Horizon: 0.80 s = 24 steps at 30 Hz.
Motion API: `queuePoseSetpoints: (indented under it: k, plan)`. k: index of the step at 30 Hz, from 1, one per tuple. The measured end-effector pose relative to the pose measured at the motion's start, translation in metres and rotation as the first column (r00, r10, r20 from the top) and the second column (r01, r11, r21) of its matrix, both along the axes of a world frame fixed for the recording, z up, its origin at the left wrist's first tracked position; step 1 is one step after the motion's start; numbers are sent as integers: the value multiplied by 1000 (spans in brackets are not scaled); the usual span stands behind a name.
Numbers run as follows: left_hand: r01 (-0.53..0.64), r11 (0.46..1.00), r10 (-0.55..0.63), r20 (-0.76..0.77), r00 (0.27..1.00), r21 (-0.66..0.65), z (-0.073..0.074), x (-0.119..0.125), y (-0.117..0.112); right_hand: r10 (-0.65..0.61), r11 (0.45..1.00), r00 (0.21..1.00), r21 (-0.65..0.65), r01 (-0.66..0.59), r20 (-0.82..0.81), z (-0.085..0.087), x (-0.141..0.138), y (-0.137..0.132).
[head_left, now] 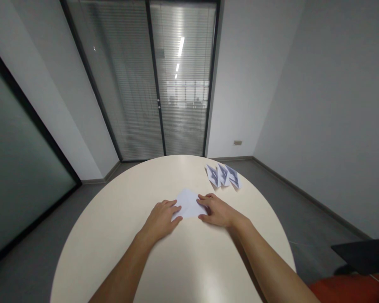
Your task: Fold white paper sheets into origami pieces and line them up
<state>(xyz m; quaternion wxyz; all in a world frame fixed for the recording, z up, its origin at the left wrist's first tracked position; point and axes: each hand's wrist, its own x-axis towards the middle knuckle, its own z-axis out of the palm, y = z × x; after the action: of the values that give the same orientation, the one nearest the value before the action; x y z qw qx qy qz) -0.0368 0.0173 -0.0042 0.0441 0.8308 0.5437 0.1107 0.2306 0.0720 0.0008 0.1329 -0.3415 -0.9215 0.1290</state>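
Note:
A small white sheet of paper (188, 203) lies flat on the round cream table (120, 219). My left hand (161, 219) rests on the paper's left edge, fingers stretched out flat and pressing down. My right hand (215, 209) lies on the paper's right edge, fingers extended and slightly curled over it. Neither hand lifts the sheet off the table.
Three folded paper pieces with grey printed patterns (223, 175) lie in a row at the table's far right. Beyond the table are glass doors with blinds (164, 84). A dark object (363, 254) and something red (353, 290) sit at the lower right.

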Motion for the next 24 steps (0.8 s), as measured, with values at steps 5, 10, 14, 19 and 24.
queuePoseSetpoints:
  k: [5,10,14,19,24]
  plan:
    - [-4,1000,4,15,1000,3,-2,1,0,-27,999,1000,-25,27,-5,3,2,-2]
    - [-21,1000,20,26,999,15,-4,1,0,-100,993,995,-59,98,-21,3,2,-3]
    - [-41,999,41,31,999,16,-3,2,0,-91,995,994,-34,89,-57,-1,2,-1]
    - [-51,998,50,26,998,41,-2,5,0,-71,997,997,-5,71,-43,-3,2,1]
    - [-61,997,60,19,998,51,-2,7,0,-87,996,995,-1,87,-57,-1,1,0]
